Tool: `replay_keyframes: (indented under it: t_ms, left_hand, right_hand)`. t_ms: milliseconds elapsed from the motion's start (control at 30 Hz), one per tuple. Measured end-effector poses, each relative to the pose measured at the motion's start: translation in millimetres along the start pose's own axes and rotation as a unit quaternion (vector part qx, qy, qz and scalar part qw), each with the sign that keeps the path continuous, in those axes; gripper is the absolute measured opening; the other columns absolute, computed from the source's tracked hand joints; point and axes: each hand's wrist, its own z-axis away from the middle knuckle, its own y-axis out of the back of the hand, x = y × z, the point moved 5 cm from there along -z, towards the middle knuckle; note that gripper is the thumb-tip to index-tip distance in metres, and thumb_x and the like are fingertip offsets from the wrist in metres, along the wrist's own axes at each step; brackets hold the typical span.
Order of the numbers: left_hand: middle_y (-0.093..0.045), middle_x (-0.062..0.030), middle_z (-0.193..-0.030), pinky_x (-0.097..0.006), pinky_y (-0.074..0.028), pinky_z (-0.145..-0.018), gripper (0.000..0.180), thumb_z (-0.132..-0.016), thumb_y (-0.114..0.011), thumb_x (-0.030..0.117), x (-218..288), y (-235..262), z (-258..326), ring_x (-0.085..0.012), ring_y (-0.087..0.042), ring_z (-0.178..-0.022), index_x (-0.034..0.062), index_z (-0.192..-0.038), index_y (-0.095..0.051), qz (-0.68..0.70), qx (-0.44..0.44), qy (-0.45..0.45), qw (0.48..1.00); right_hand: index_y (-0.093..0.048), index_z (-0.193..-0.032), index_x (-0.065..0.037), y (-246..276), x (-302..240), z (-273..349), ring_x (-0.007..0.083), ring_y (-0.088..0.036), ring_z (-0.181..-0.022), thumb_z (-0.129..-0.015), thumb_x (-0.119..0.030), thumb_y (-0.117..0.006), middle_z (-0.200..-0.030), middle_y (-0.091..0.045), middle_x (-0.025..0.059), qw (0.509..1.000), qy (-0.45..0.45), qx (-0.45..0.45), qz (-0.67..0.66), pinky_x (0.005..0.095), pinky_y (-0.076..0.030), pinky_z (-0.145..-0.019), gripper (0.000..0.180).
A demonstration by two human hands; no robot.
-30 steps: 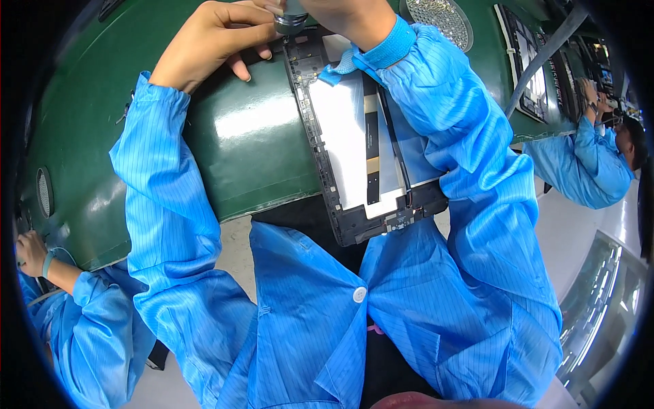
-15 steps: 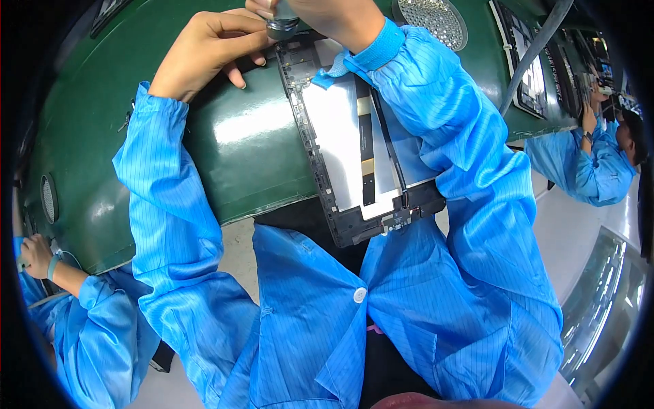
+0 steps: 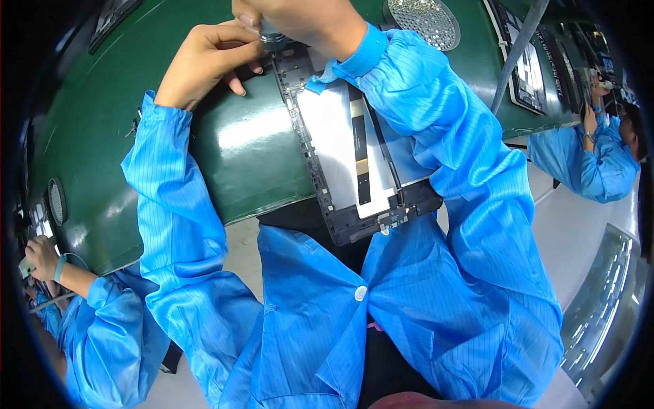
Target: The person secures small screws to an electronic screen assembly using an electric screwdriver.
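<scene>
My right hand (image 3: pixel 306 20) is closed round a grey cylindrical tool (image 3: pixel 274 39), whose lower end stands at the far left corner of an opened tablet (image 3: pixel 327 136). Fingers of my left hand (image 3: pixel 211 61) pinch close by the tool's end; what lies between them is hidden. The tablet has a black frame, shiny silver plates and a dark cable running lengthwise. It lies tilted on the green table (image 3: pixel 252 143), its near end reaching past the edge over my lap. My right sleeve and blue wrist band cover part of its far right side.
A round dish of small shiny pieces (image 3: pixel 426 24) stands at the back right. Beyond a grey cable (image 3: pixel 518 54) lies another open device (image 3: pixel 511 61). Co-workers in blue sit at the left (image 3: pixel 112 334) and right (image 3: pixel 579 157). A small grey round item (image 3: pixel 57 202) is at the left.
The tool and my right hand have shifted slightly left and down in the picture. My left hand has come down a little too. The tablet keeps nearly the same place.
</scene>
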Motion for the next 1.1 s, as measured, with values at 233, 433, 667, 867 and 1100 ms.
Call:
replay_keyframes:
  t_ms: [233, 433, 667, 867, 1100]
  left_hand:
    - [-0.070, -0.0117, -0.099, -0.027, -0.060, -0.067, 0.029, -0.101, -0.062, 0.017, -2, 6, 21, -0.0185, -0.070, -0.088, -0.0049, -0.120, -0.067, 0.007, 0.043, 0.003, 0.999]
    - [-0.048, -0.0275, -0.143, -0.049, -0.044, -0.106, 0.075, -0.072, -0.087, 0.032, 49, -91, 128, -0.0451, -0.052, -0.128, 0.0047, -0.136, -0.057, -0.336, 0.241, -0.145, 0.899]
    - [-0.035, -0.0273, -0.157, -0.071, -0.028, -0.111, 0.093, -0.069, -0.090, 0.040, 38, -209, 176, -0.0533, -0.038, -0.140, 0.0083, -0.147, -0.050, -0.441, 0.260, -0.060, 0.857]
    - [-0.054, -0.0254, -0.142, -0.045, -0.047, -0.107, 0.067, -0.078, -0.082, 0.009, 44, -125, 128, -0.0431, -0.056, -0.127, -0.0052, -0.137, -0.054, -0.426, 0.335, -0.103, 0.834]
    - [-0.061, -0.0266, -0.131, -0.046, -0.048, -0.103, 0.059, -0.083, -0.082, 0.026, 18, 68, -41, -0.0434, -0.059, -0.121, -0.0062, -0.127, -0.061, -0.475, 0.323, -0.179, 0.799]
  right_hand:
    - [-0.069, -0.091, 0.000, -14, -8, 0, 0.0068, -0.057, -0.057, -0.092, -0.014, -0.072, -0.069, -0.063, 0.0007, 0.998, -0.042, -0.029, -0.036, 0.0257, -0.044, -0.049, 0.014]
    - [-0.068, -0.096, -0.003, 49, -68, -25, 0.0103, -0.056, -0.042, -0.092, -0.015, -0.074, -0.058, -0.061, 0.0022, 0.996, -0.003, 0.081, -0.025, 0.0264, -0.043, -0.038, 0.014]
    - [-0.070, -0.095, -0.001, 122, -99, -25, 0.0080, -0.055, -0.044, -0.091, -0.016, -0.074, -0.062, -0.061, 0.0009, 0.984, -0.018, 0.122, 0.125, 0.0239, -0.040, -0.039, 0.016]
    - [-0.070, -0.088, -0.001, 139, -113, -20, 0.0063, -0.054, -0.045, -0.091, -0.015, -0.074, -0.062, -0.061, -0.0006, 0.976, -0.010, 0.148, 0.160, 0.0230, -0.038, -0.040, 0.015]
    - [-0.074, -0.098, -0.004, 134, -101, -20, 0.0170, -0.067, -0.074, -0.081, -0.042, -0.083, -0.080, -0.072, 0.0091, 0.976, 0.025, 0.083, 0.201, 0.0353, -0.055, -0.069, 0.042]
